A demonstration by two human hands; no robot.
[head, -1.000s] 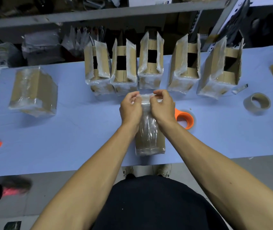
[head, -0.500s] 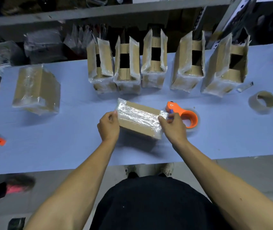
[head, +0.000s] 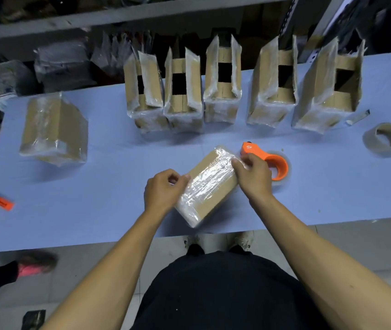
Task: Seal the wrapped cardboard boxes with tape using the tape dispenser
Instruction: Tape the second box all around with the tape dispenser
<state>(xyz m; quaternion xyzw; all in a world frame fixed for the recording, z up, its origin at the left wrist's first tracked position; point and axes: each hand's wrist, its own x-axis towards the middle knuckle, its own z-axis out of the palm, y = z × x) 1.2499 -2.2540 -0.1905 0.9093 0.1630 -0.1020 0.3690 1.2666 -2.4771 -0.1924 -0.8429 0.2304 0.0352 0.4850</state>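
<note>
A film-wrapped cardboard box [head: 207,186] lies diagonally on the blue table [head: 94,186] near its front edge. My left hand [head: 163,190] grips the box's left side with curled fingers. My right hand [head: 252,175] pinches the film at the box's far right corner. Just behind my right hand lies the orange tape dispenser [head: 270,160] with its clear tape roll, untouched. Several wrapped boxes with open flaps [head: 223,91] stand in a row at the back.
A closed wrapped box [head: 54,129] sits at the left. A brown tape roll [head: 384,140] lies at the right, a small orange object [head: 3,203] near the left front edge. Shelving runs behind the table. A person's foot [head: 32,265] shows on the floor left.
The box was upright between both hands, then laid flat, and now it has turned clockwise to lie diagonally. My hands shifted along with it.
</note>
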